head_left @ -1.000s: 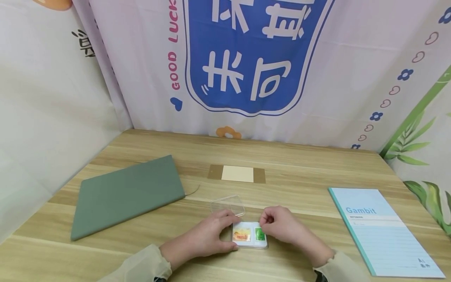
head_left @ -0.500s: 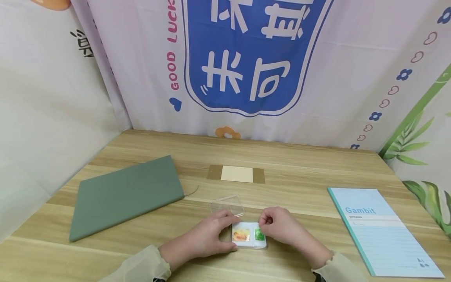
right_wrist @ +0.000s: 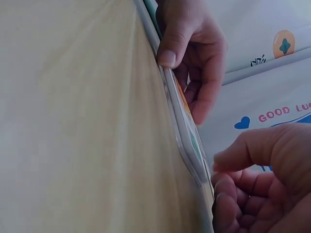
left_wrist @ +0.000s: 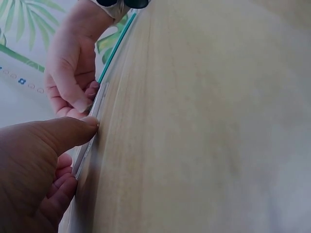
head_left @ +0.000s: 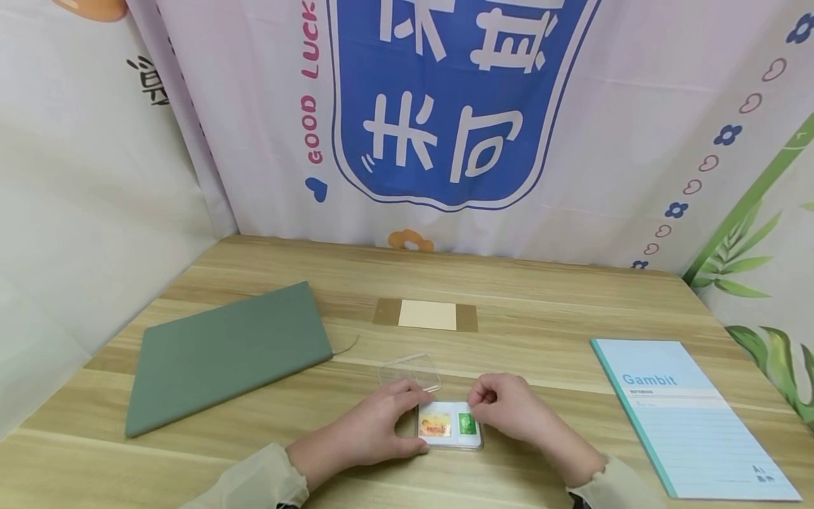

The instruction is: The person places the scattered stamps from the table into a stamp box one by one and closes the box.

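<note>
In the head view, a small clear plastic case (head_left: 450, 447) lies flat near the table's front, holding a white card (head_left: 439, 406) with an orange picture and a green one (head_left: 467, 423). My left hand (head_left: 375, 428) grips its left side, thumb at the near edge and fingers at the far edge. My right hand (head_left: 509, 406) has curled fingers; its thumb and index finger pinch at the card's upper right corner. The right wrist view shows the thumb (right_wrist: 243, 150) at the end of the case. What lies between those fingertips is mostly hidden.
A clear lid (head_left: 410, 369) lies just behind the case. Farther back is a brown and cream card (head_left: 428, 314). A green notebook (head_left: 232, 357) lies at left, a light blue notebook (head_left: 689, 417) at right. Printed curtains (head_left: 267, 141) border the wooden table (head_left: 540, 311).
</note>
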`<state>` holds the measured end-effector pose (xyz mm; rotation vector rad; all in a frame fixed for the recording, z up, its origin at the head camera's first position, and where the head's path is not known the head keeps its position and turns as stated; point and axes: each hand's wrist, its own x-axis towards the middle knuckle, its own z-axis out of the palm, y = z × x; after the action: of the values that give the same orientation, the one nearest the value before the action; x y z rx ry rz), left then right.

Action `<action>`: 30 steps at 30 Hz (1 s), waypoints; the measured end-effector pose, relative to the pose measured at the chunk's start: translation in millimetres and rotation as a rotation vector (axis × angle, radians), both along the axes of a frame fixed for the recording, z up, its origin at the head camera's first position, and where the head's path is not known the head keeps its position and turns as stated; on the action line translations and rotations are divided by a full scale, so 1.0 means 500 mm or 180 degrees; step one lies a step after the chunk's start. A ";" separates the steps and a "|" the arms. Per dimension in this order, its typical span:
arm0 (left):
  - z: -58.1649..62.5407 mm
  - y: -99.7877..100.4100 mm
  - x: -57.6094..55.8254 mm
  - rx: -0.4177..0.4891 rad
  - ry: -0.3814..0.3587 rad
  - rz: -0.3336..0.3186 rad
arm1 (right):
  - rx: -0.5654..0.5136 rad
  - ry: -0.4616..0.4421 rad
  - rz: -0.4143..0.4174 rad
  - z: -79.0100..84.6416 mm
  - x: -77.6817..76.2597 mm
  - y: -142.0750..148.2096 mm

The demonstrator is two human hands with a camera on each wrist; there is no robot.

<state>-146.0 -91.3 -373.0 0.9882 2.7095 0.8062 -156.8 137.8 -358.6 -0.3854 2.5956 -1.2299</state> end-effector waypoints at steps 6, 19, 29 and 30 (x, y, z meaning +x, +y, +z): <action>0.001 0.000 0.002 -0.0048 0.0058 -0.0043 | 0.0005 0.0066 -0.0144 0.024 -0.014 0.008; 0.021 -0.009 0.000 0.0319 0.0342 0.0245 | -0.0181 0.0311 0.0486 0.038 -0.088 0.013; 0.020 -0.039 -0.025 0.0401 0.0255 0.0716 | 0.0164 0.0279 0.0825 0.024 -0.127 -0.002; 0.019 -0.041 -0.027 0.0390 0.0235 0.0739 | 0.0234 0.0297 0.0889 0.023 -0.130 -0.003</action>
<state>-159.3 -111.9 -363.6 0.7467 2.9068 1.0050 -221.5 136.1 -346.9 -0.7772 2.5436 -1.0411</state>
